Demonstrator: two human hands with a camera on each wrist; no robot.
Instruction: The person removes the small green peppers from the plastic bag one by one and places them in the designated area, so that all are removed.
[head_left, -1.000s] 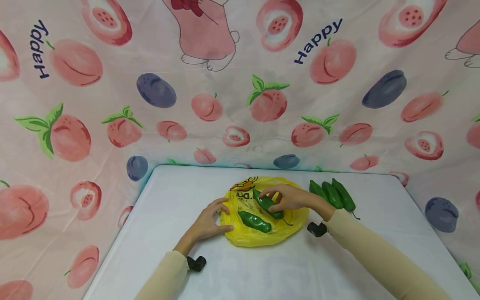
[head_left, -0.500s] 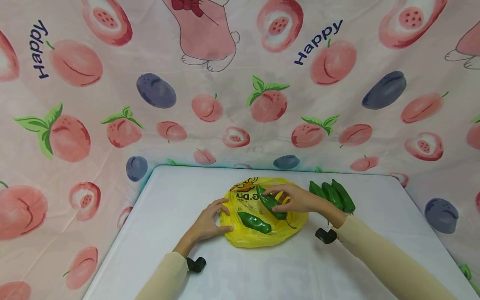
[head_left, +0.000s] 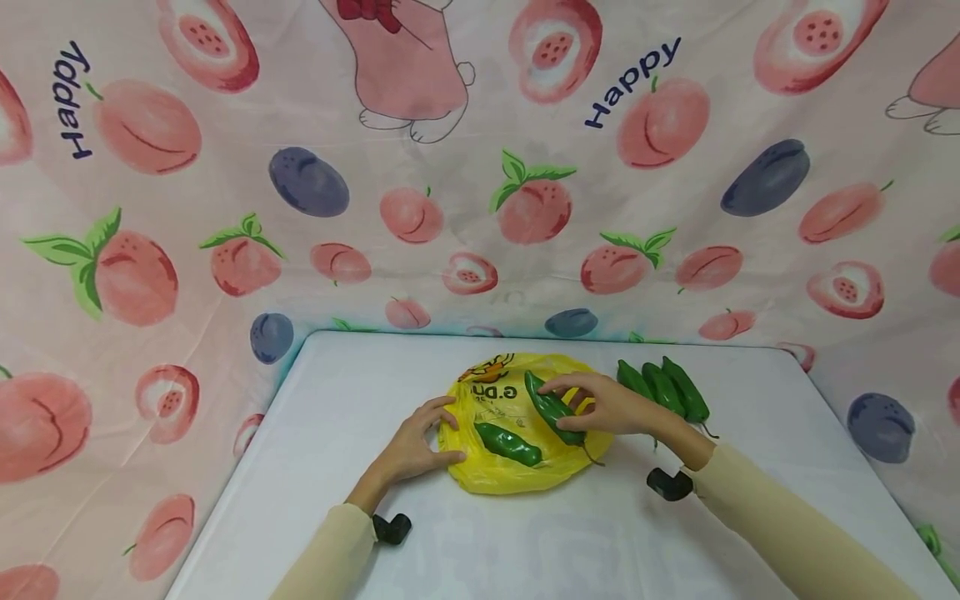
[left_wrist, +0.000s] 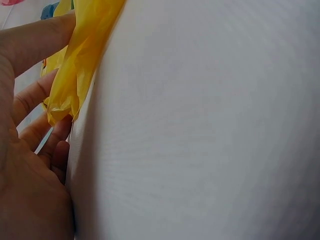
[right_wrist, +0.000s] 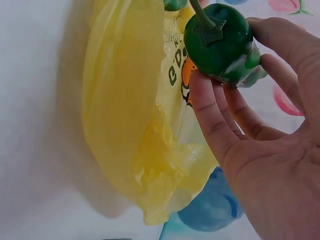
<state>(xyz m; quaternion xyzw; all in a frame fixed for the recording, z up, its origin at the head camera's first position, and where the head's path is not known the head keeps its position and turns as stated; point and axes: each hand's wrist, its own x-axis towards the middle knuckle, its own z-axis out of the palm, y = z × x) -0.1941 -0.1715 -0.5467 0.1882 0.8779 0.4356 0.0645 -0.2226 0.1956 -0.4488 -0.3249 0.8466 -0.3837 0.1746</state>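
Observation:
A yellow plastic bag (head_left: 472,477) lies on the white table, with one green pepper (head_left: 508,444) on it. My right hand (head_left: 611,406) holds a second green pepper (head_left: 551,408) over the bag's right part, between thumb and fingers. In the right wrist view, that pepper's stem end (right_wrist: 218,45) faces the camera, gripped by the right hand (right_wrist: 270,145). My left hand (head_left: 411,444) rests at the bag's left edge, thumb and fingers spread. The left wrist view shows the left hand (left_wrist: 32,135) against the yellow plastic (left_wrist: 82,60), fingers loosely bent; a firm grip cannot be made out.
Three green peppers (head_left: 663,390) lie side by side on the table (head_left: 757,433), to the right of the bag and beyond the right forearm. A fruit-patterned cloth (head_left: 465,183) hangs behind the table.
My right hand has moved a little to the right, carrying the pepper with it. The left hand and the pepper on the bag have hardly shifted.

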